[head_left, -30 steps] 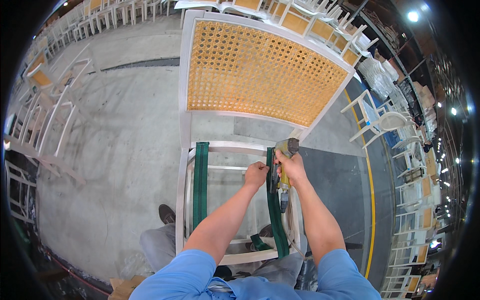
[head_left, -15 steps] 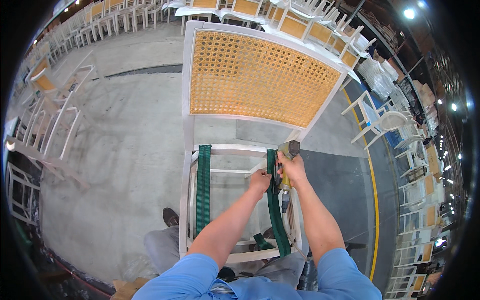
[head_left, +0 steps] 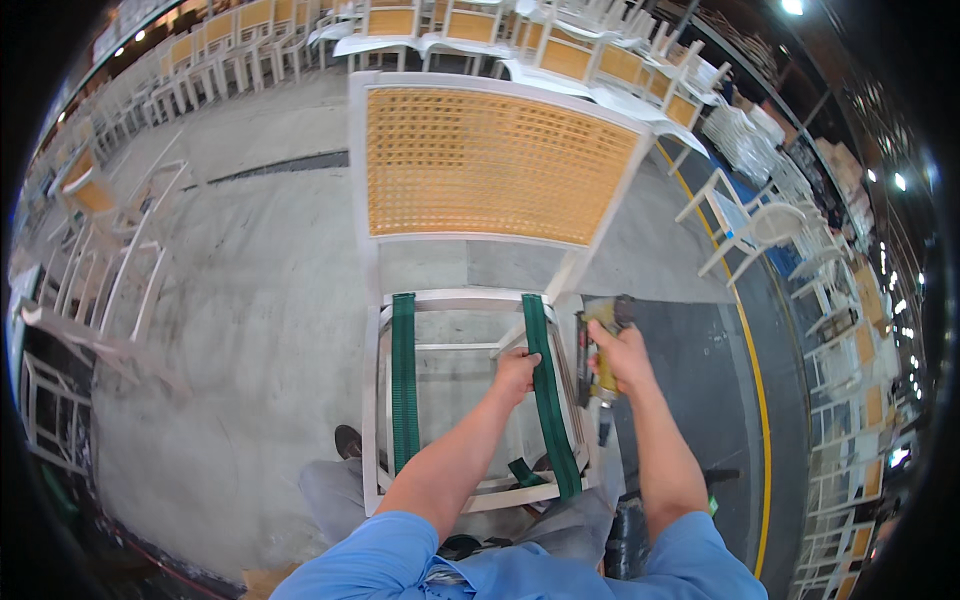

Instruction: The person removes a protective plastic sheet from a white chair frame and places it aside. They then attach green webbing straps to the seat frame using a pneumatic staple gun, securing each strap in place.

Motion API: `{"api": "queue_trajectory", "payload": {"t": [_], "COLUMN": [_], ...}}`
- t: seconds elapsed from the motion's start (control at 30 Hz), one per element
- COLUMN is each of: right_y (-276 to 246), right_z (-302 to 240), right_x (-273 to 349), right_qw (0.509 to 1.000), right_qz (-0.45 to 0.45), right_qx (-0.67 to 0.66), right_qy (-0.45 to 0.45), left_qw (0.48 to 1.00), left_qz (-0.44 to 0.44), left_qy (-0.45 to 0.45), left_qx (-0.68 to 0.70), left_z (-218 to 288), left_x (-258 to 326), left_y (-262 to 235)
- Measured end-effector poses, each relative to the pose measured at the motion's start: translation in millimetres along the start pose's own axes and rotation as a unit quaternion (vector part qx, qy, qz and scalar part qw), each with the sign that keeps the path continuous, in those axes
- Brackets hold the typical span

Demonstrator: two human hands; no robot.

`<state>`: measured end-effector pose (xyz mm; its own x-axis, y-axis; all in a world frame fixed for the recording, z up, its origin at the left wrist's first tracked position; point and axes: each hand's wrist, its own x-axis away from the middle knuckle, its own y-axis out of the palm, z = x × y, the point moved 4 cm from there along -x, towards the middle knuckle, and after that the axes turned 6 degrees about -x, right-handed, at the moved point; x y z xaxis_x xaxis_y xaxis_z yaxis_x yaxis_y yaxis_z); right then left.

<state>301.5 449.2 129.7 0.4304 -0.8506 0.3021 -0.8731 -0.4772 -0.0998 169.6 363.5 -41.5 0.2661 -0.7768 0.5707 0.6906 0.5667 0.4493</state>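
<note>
In front of me stands a whitewashed wooden chair frame (head_left: pixel 362 270) with a cane back panel (head_left: pixel 490 165). Two green webbing straps run from the back rail of its bare seat to the front rail: a left strap (head_left: pixel 404 380) and a right strap (head_left: pixel 550 400). My left hand (head_left: pixel 516 374) grips the edge of the right strap about midway, its fingers closed. Just right of the seat, my right hand (head_left: pixel 622 358) is wrapped around a yellow-green pneumatic staple gun (head_left: pixel 603 378), held apart from the chair. A short strap end (head_left: pixel 524 474) hangs near the front rail.
Other unfinished chair frames (head_left: pixel 95 290) stand at left. Rows of chairs (head_left: pixel 460 30) line the back, and an armchair (head_left: pixel 740 225) heads more chairs along the right. A yellow floor line (head_left: pixel 752 350) runs down the right side. My shoe (head_left: pixel 348 441) is left of the seat.
My right hand has moved right with the staple gun, away from the right strap. My left hand stays on that strap. The view has shifted slightly.
</note>
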Motion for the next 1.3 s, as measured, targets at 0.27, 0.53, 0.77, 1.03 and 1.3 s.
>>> {"api": "queue_trajectory", "payload": {"t": [0.27,0.53,0.77,1.03,1.3], "right_y": [-214.2,-327.1,-344.2,-367.2,-49.5], "right_z": [33.4,227.1,332.7,267.3,221.6], "right_x": [214.8,307.0,293.2,302.1,211.1], "right_qw": [0.986,0.923,0.891,0.840,0.952], "right_qz": [0.137,0.254,0.205,0.389,-0.193], "right_qx": [0.021,-0.166,-0.309,0.374,-0.157], "right_qy": [0.092,0.238,0.260,0.051,0.178], "left_qw": [0.978,0.973,0.982,0.982,0.921], "left_qz": [-0.181,-0.202,-0.106,-0.090,-0.163], "left_qy": [-0.036,-0.107,-0.090,-0.071,-0.077], "left_qx": [0.102,0.007,-0.130,-0.149,-0.344], "left_z": [-23.0,-116.6,-131.7,-140.3,-213.7], "left_x": [83.5,231.2,242.1,227.7,256.8], "left_y": [22.9,3.8,-16.1,-11.2,29.5]}}
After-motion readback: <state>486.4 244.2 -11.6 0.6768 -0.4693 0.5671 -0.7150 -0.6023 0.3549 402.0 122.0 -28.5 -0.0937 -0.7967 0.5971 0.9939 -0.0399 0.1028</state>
